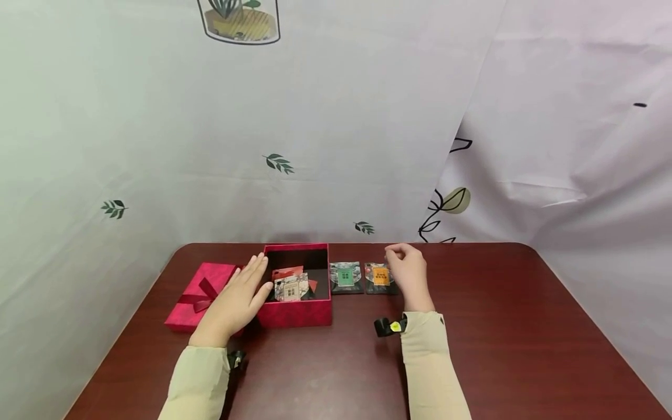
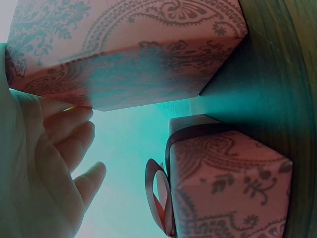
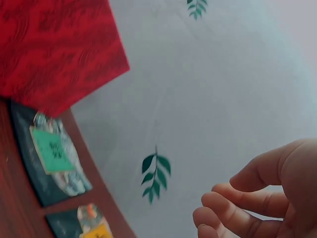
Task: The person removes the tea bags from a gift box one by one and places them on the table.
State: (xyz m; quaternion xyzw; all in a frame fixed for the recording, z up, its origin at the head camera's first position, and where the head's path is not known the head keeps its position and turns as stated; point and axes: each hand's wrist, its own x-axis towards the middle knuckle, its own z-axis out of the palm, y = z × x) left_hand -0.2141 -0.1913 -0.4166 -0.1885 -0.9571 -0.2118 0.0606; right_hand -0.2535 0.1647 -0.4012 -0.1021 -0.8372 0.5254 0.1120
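An open rectangular box covered in red patterned paper point(image 1: 295, 314) stands on the dark reddish-brown wooden bench point(image 1: 514, 350). Inside lie a flat sachet with a beige label point(image 1: 291, 288) and, partly under it, a red-orange packet point(image 1: 286, 272). The beige label carries dark characters too small to read.

The left hand point(image 1: 233, 303) is extended, its fingers straight and its thumb apart, with the fingertips at the box's left rim. Just left of the box, with a gap between them, is a red patterned lid point(image 1: 217, 274) tied with a dark red ribbon bow point(image 1: 202, 302).

Right of the box, two dark flat sachets lie side by side: a sachet with a green label point(image 1: 346, 277) next to the box, then a sachet with an orange label point(image 1: 380, 277). Both labels bear dark characters, too small and blurred to make out.

The right hand point(image 1: 412, 277) is beside the orange-labelled one, its fingers loosely bent; the right wrist view shows nothing between thumb and fingers.

Behind hangs a pale cloth backdrop printed with green leaf sprigs point(image 1: 336, 116).
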